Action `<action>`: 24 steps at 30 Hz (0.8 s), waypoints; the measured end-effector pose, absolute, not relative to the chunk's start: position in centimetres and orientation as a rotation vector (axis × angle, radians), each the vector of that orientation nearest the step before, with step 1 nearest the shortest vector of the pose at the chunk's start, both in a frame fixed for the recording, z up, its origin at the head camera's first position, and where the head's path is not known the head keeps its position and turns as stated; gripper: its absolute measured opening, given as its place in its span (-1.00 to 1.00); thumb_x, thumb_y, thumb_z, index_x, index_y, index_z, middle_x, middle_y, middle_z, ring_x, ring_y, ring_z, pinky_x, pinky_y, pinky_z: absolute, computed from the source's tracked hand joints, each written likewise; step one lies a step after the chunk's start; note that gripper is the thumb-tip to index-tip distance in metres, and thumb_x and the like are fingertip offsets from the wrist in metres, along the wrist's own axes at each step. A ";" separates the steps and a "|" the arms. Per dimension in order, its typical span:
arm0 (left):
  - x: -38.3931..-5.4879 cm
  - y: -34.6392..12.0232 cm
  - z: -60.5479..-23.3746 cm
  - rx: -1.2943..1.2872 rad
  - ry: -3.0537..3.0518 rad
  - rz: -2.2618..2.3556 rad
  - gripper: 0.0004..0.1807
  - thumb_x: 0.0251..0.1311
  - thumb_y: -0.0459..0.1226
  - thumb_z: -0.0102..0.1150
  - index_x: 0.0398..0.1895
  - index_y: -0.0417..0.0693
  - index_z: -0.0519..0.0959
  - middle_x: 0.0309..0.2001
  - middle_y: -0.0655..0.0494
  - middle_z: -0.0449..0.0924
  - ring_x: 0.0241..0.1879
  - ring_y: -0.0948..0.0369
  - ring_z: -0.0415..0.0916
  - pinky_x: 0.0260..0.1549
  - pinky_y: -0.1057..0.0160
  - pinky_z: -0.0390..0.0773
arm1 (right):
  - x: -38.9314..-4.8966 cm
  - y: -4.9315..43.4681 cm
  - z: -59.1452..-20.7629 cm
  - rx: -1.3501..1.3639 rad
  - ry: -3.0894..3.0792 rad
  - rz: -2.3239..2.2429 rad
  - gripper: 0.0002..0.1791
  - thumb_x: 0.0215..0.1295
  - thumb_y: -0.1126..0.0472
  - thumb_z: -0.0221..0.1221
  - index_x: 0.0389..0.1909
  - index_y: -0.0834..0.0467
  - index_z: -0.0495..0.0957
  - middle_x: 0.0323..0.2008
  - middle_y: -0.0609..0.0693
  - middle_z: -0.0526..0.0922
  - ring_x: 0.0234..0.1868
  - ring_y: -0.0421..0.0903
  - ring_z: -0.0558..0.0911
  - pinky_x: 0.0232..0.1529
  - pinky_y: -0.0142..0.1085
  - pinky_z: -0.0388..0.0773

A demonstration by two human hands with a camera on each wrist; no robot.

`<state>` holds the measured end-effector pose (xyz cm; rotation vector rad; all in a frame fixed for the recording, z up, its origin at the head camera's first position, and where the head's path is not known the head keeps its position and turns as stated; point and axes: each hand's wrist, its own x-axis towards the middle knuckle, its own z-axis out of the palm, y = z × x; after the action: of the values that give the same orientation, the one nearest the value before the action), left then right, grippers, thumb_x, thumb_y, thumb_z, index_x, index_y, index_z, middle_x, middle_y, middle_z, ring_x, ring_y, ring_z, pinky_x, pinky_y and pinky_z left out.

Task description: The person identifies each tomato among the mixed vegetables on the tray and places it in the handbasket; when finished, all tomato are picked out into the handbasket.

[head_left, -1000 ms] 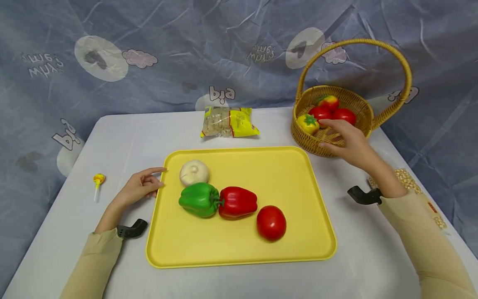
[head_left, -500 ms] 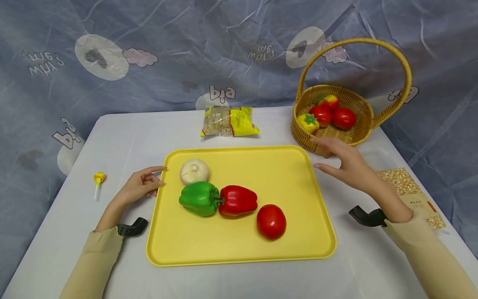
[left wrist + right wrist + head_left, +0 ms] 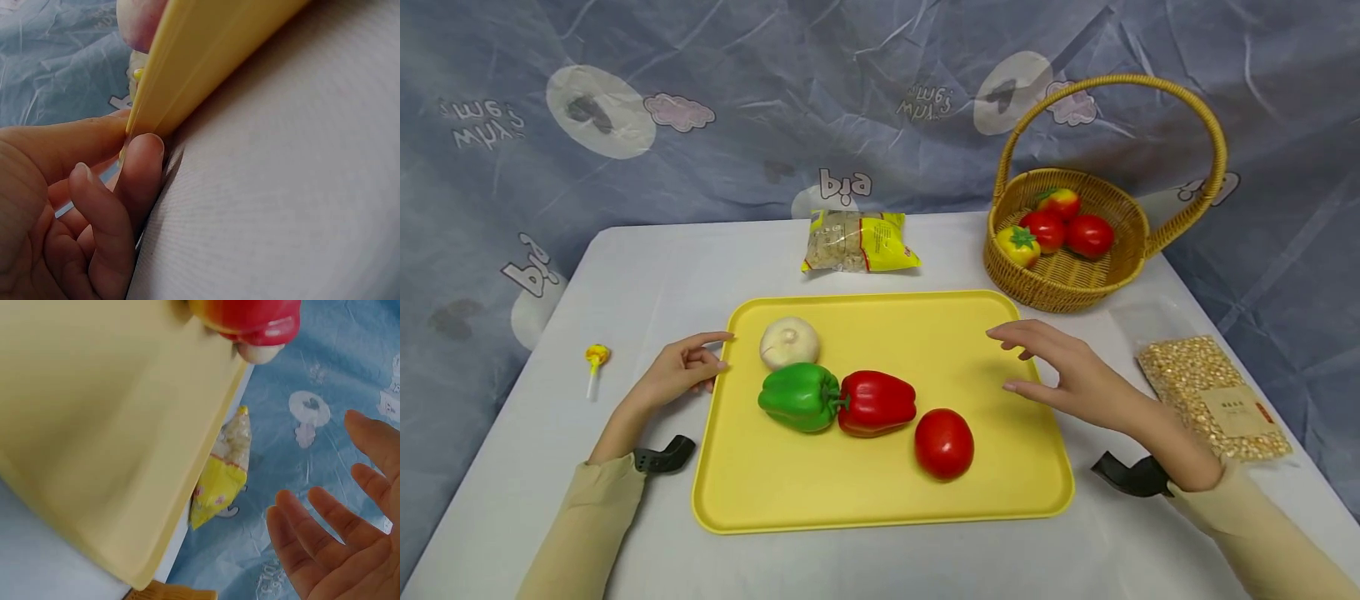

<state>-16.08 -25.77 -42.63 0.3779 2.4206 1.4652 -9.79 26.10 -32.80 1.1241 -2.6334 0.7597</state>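
Observation:
On the yellow tray point(image 3: 1000, 450) lie a white garlic bulb point(image 3: 789, 343), a green bell pepper point(image 3: 800, 397), a red bell pepper point(image 3: 880, 404) and a red tomato point(image 3: 943, 444). At the tray's left rim is my left hand point(image 3: 677, 369); its index finger reaches onto the rim and fingertips touch the outer wall in the left wrist view. Lower fingers are partly curled. My right hand point(image 3: 1067, 371) hovers over the tray's right side, fingers spread from the thumb, holding nothing. In the right wrist view its fingers point(image 3: 337, 531) stand apart from everything.
A wicker basket point(image 3: 1060, 292) with an arched handle stands back right, holding several red and yellow vegetables. Bags of pale dry food point(image 3: 859, 243) and corn kernels point(image 3: 1213, 400) lie behind and right of the tray. A lollipop point(image 3: 597, 360) lies at left.
My right hand has moved from the basket toward me and left, over the tray, bringing the corn bag into full view. My left hand has stayed at the rim.

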 end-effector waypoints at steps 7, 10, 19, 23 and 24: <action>-16.0 -25.7 -42.6 0.375 2.412 1.475 -0.46 0.24 -0.32 0.13 0.28 -0.26 0.29 -0.56 0.35 0.54 -0.66 0.34 0.42 -0.68 0.37 0.41 | -8.4 24.5 -33.4 1.146 -2.726 0.819 -0.29 -0.04 0.25 0.40 0.20 0.03 0.39 0.07 -0.07 0.52 0.02 -0.29 0.47 -0.10 -0.40 0.56; -16.1 -25.7 -42.6 0.373 2.406 1.484 -0.46 0.24 -0.32 0.12 0.28 -0.27 0.29 -0.56 0.36 0.54 -0.66 0.35 0.42 -0.68 0.37 0.40 | -7.7 23.8 -33.7 1.165 -2.768 0.827 -0.31 0.01 0.20 0.38 0.22 -0.01 0.38 0.10 -0.08 0.50 0.05 -0.25 0.49 -0.03 -0.36 0.56; -16.1 -25.8 -42.6 0.381 2.400 1.489 -0.45 0.25 -0.32 0.12 0.28 -0.27 0.28 -0.56 0.36 0.54 -0.66 0.36 0.42 -0.68 0.37 0.40 | -6.5 22.1 -35.1 1.228 -2.912 0.847 -0.38 0.12 -0.05 0.29 0.23 -0.15 0.36 0.17 -0.22 0.43 0.19 -0.23 0.42 0.15 -0.22 0.49; -16.1 -25.8 -42.7 0.386 2.400 1.492 -0.46 0.25 -0.32 0.12 0.28 -0.26 0.29 -0.57 0.35 0.54 -0.66 0.35 0.42 -0.69 0.37 0.40 | -6.3 21.7 -35.7 1.263 -2.942 0.856 -0.40 0.13 -0.11 0.25 0.22 -0.15 0.37 0.18 -0.21 0.42 0.20 -0.20 0.42 0.15 -0.17 0.49; -16.0 -25.8 -42.6 0.386 2.402 1.493 -0.46 0.24 -0.32 0.12 0.28 -0.26 0.29 -0.57 0.34 0.54 -0.66 0.35 0.42 -0.69 0.37 0.40 | -6.3 21.7 -35.9 1.270 -2.945 0.857 -0.40 0.13 -0.12 0.25 0.22 -0.15 0.37 0.18 -0.21 0.41 0.20 -0.20 0.42 0.14 -0.17 0.50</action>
<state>-16.05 -25.75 -42.64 0.3863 2.4016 1.4925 -6.26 21.70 -35.86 1.2704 -2.9454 0.8572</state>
